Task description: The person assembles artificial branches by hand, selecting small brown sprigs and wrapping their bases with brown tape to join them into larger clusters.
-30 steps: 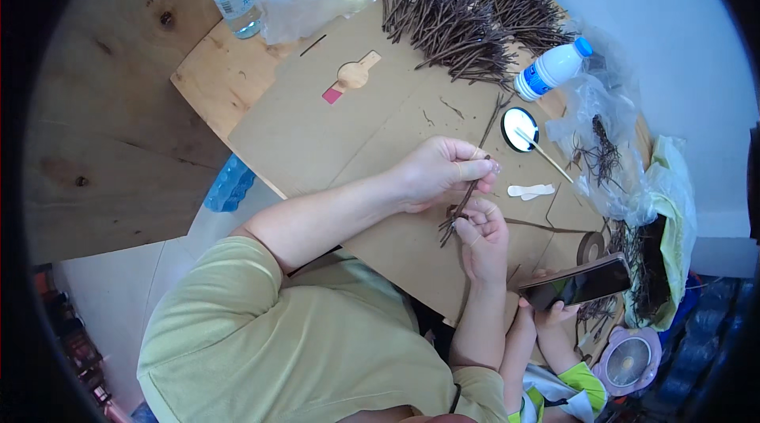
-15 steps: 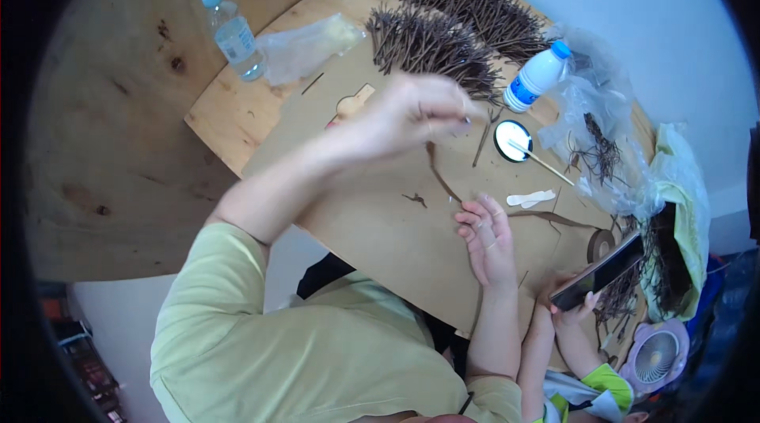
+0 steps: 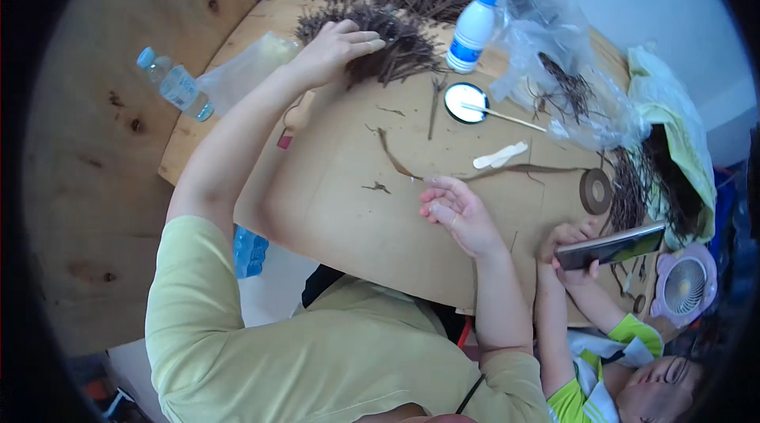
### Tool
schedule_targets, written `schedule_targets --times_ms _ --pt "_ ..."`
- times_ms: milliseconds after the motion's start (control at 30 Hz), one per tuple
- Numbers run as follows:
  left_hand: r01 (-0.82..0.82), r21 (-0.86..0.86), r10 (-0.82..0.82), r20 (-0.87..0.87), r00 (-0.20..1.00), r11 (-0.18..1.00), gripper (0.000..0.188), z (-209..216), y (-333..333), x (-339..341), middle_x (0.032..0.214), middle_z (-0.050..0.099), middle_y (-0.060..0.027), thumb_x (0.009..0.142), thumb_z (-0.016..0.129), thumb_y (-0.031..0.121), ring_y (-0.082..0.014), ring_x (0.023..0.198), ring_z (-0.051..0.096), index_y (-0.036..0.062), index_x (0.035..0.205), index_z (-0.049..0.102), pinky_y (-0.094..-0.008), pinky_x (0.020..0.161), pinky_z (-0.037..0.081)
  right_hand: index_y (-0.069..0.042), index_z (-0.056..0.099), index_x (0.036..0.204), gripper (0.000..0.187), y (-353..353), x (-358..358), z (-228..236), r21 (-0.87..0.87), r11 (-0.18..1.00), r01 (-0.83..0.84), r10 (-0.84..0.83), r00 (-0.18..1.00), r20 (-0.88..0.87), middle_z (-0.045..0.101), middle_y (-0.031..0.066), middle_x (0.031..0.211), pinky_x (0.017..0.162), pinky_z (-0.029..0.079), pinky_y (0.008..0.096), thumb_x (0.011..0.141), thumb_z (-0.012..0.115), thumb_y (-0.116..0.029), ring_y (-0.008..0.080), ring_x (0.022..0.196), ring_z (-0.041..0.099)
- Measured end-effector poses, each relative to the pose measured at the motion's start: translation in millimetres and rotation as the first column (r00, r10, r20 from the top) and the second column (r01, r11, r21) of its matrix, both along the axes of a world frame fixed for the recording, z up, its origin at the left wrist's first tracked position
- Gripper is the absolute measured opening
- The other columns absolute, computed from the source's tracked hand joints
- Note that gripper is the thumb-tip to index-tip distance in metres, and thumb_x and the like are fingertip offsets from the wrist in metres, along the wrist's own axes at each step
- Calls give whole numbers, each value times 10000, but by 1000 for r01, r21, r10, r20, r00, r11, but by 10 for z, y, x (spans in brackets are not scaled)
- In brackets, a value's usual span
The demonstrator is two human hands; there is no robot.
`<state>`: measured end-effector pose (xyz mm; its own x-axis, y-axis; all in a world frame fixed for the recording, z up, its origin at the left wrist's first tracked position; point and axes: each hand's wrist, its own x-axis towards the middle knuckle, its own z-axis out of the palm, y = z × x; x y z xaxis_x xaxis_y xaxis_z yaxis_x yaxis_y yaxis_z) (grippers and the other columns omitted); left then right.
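A sheet of brown cardboard covers the middle of a wooden table, seen from above. Left of the cardboard lies a clear plastic water bottle. At the cardboard's far edge the person's left hand reaches out, fingers loosely curled and pressed onto a pile of dark brown twigs; whether it grips any cannot be told. Just right of that pile stands a white bottle with a blue cap, and below it on the cardboard sits a small round white dish with a thin stick across it. Near the cardboard's centre the person's right hand rests half open, its fingertips pinching the end of a long curved twig. At the cardboard's right edge another person's hands hold a phone.
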<state>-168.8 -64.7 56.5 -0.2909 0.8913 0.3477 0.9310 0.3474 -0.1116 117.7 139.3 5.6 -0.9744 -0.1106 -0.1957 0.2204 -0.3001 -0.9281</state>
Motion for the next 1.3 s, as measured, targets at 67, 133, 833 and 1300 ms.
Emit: schedule_targets --times_ms 67,133,833,1300 --pt "-30 41 29 28 999 999 520 -5 112 162 1177 517 -58 660 493 -60 -243 998 461 96 1155 524 -359 827 359 -9 424 1176 375 66 14 42 30 998 -62 63 998 -15 527 87 973 653 448 227 820 532 -53 123 788 555" --pt "79 73 -85 80 993 994 506 -72 228 276 1181 513 -59 660 505 -51 -250 1012 457 99 1142 533 -368 829 360 -15 436 1171 372 131 46 132 46 993 -109 110 994 -10 544 80 945 624 447 216 816 538 -63 110 742 557" --pt "-542 132 -397 823 -406 830 197 -246 623 963 600 557 -15 814 594 170 -58 479 478 51 663 551 -195 444 373 2 545 1027 212 111 63 183 179 887 425 -381 895 -231 569 46 844 614 430 200 828 550 -72 79 718 530" --pt "-580 302 -570 739 -359 757 117 173 536 1825 665 549 12 807 611 170 -57 583 502 59 806 572 -176 552 404 2 576 890 144 -207 -93 507 -326 938 120 -124 992 7 585 53 835 590 370 184 855 532 -131 63 646 463"
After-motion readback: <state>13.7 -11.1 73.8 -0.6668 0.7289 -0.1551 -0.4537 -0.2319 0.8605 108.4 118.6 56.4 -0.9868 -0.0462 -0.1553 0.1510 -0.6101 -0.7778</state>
